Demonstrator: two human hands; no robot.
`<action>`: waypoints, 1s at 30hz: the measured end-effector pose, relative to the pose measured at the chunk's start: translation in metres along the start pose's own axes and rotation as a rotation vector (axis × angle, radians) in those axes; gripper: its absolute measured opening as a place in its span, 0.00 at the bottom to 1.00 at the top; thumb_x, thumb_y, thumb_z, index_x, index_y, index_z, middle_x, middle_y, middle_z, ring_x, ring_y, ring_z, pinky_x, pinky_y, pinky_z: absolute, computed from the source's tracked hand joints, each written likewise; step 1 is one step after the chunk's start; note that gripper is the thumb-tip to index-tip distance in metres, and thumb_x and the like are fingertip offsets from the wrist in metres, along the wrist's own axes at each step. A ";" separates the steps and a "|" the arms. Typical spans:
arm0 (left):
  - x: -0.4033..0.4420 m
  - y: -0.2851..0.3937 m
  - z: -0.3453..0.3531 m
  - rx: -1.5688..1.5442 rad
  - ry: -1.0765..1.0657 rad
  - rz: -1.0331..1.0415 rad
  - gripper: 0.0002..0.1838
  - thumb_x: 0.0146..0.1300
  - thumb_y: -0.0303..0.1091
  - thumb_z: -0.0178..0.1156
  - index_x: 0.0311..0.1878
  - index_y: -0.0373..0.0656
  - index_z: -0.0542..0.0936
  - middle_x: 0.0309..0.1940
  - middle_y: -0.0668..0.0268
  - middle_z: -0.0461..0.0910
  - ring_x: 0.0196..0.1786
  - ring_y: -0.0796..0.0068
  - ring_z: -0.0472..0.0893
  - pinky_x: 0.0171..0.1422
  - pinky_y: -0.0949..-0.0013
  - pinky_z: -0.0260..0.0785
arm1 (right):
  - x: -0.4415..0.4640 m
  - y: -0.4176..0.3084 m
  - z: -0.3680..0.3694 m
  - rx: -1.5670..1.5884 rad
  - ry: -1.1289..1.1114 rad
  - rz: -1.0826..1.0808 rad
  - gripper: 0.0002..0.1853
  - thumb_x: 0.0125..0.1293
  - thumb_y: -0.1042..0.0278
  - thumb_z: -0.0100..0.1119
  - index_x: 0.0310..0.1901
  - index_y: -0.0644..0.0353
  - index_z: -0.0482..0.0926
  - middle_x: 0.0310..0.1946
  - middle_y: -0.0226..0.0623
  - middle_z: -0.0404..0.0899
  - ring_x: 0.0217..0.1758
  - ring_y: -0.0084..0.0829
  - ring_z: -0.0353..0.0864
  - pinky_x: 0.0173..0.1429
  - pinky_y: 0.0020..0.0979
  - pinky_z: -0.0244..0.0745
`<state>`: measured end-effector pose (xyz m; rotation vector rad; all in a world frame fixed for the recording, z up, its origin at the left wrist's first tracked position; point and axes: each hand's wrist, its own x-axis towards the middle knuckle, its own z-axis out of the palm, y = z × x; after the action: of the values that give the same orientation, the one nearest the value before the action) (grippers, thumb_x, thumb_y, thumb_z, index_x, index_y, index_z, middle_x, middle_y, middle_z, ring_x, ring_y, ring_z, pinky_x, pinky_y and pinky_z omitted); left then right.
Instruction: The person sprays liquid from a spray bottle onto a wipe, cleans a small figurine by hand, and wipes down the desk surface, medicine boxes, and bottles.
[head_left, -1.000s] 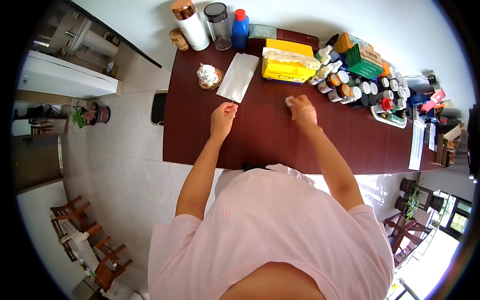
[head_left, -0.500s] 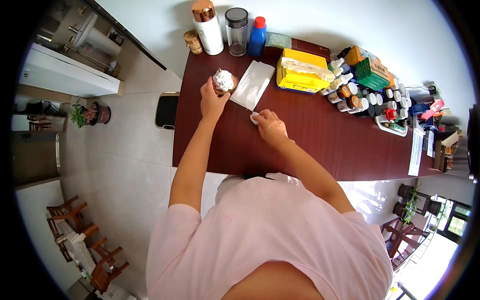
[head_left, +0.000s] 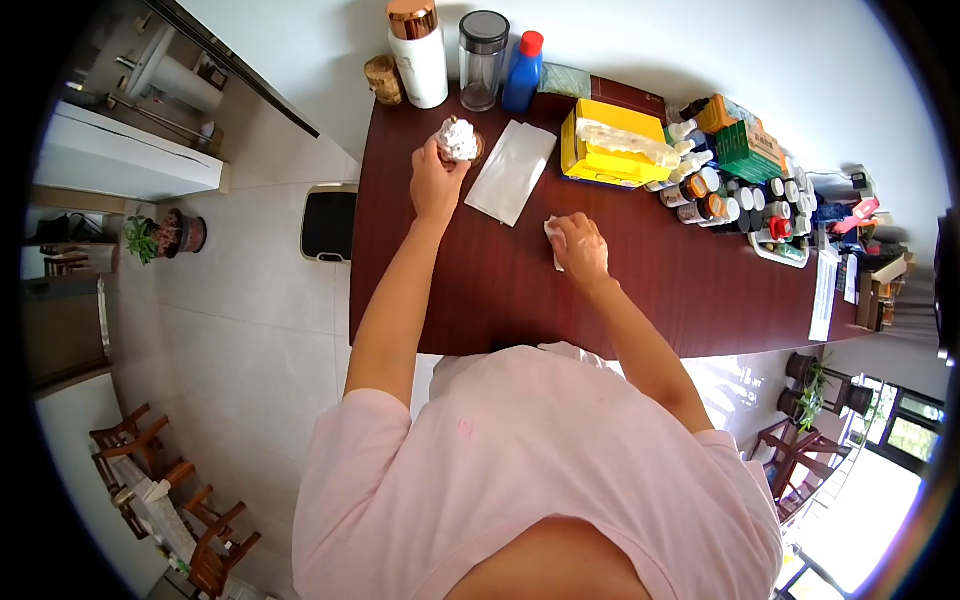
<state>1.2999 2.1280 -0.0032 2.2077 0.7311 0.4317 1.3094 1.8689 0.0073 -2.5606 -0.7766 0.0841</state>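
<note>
My left hand (head_left: 437, 186) is closed around a small brown-based object with a frilly white top like whipped cream (head_left: 458, 141), which looks like a cupcake. It is near the far left part of the dark red-brown desk (head_left: 480, 290). My right hand (head_left: 582, 250) pinches a crumpled white tissue (head_left: 551, 231) against the desk, and the fingers hide part of it. Between the hands, slightly farther back, lies a flat folded white sheet (head_left: 511, 172), apart from both hands.
Along the back stand a wooden stump (head_left: 383, 80), a white flask (head_left: 420, 70), a clear tumbler (head_left: 481, 75) and a blue bottle (head_left: 524, 72). A yellow tissue box (head_left: 615, 145) sits right of them, then several small bottles (head_left: 715, 200). A black-lidded bin (head_left: 328, 223) stands left of the desk.
My right hand has moved right with the tissue, away from the folded sheet's near corner. My left hand still holds the white-topped object, now turned slightly. The view has shifted a little.
</note>
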 end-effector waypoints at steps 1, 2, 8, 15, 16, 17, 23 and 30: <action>0.003 0.000 0.003 -0.016 0.020 0.018 0.33 0.49 0.41 0.66 0.58 0.44 0.66 0.49 0.57 0.70 0.47 0.56 0.76 0.49 0.59 0.72 | 0.000 0.000 0.002 0.009 0.030 0.012 0.10 0.53 0.70 0.60 0.40 0.52 0.78 0.38 0.35 0.74 0.43 0.40 0.75 0.46 0.40 0.74; 0.004 0.000 0.005 -0.031 0.041 0.037 0.33 0.49 0.41 0.66 0.58 0.44 0.66 0.49 0.56 0.70 0.48 0.55 0.76 0.49 0.58 0.72 | -0.001 0.000 0.003 0.009 0.024 0.015 0.10 0.53 0.70 0.60 0.40 0.52 0.78 0.38 0.35 0.74 0.43 0.40 0.75 0.46 0.40 0.74; -0.041 0.005 -0.007 -0.127 0.112 0.021 0.23 0.50 0.35 0.67 0.48 0.44 0.70 0.45 0.60 0.70 0.36 0.67 0.76 0.41 0.63 0.71 | -0.006 -0.011 0.011 0.059 0.081 -0.052 0.07 0.55 0.71 0.59 0.37 0.53 0.78 0.38 0.35 0.74 0.43 0.40 0.75 0.43 0.40 0.75; -0.068 0.005 0.005 0.219 -0.051 0.360 0.16 0.49 0.35 0.67 0.42 0.47 0.76 0.43 0.64 0.71 0.45 0.62 0.73 0.47 0.61 0.69 | 0.015 0.000 0.013 0.029 0.123 -0.011 0.08 0.56 0.71 0.58 0.39 0.52 0.78 0.39 0.35 0.74 0.43 0.40 0.75 0.45 0.39 0.74; -0.064 0.008 0.009 0.241 -0.084 0.336 0.17 0.49 0.36 0.67 0.42 0.47 0.77 0.43 0.65 0.71 0.47 0.61 0.72 0.48 0.60 0.69 | 0.019 0.001 0.012 0.023 0.151 0.027 0.09 0.57 0.71 0.57 0.40 0.51 0.78 0.39 0.35 0.74 0.44 0.40 0.74 0.46 0.39 0.74; -0.063 0.011 0.012 0.234 -0.083 0.350 0.17 0.49 0.36 0.67 0.42 0.47 0.77 0.43 0.65 0.71 0.47 0.61 0.72 0.48 0.60 0.69 | 0.019 0.000 0.013 -0.003 0.154 0.021 0.10 0.57 0.71 0.57 0.41 0.51 0.78 0.39 0.35 0.74 0.44 0.40 0.74 0.47 0.39 0.74; -0.062 0.019 0.016 0.174 -0.108 0.273 0.20 0.50 0.40 0.66 0.46 0.46 0.76 0.46 0.62 0.71 0.51 0.58 0.72 0.53 0.58 0.67 | 0.007 0.000 0.004 -0.109 0.025 -0.185 0.20 0.58 0.75 0.49 0.54 0.54 0.74 0.57 0.39 0.71 0.60 0.40 0.69 0.61 0.38 0.68; -0.086 0.010 -0.007 -0.016 -0.089 0.272 0.16 0.56 0.37 0.63 0.47 0.43 0.76 0.46 0.62 0.72 0.48 0.60 0.73 0.52 0.61 0.68 | -0.013 0.054 -0.006 -0.256 0.237 0.225 0.22 0.58 0.75 0.47 0.57 0.59 0.70 0.59 0.42 0.68 0.62 0.42 0.66 0.62 0.38 0.65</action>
<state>1.2329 2.0729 0.0019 2.3035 0.3799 0.4675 1.3268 1.8196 -0.0123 -2.8224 -0.4309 -0.2596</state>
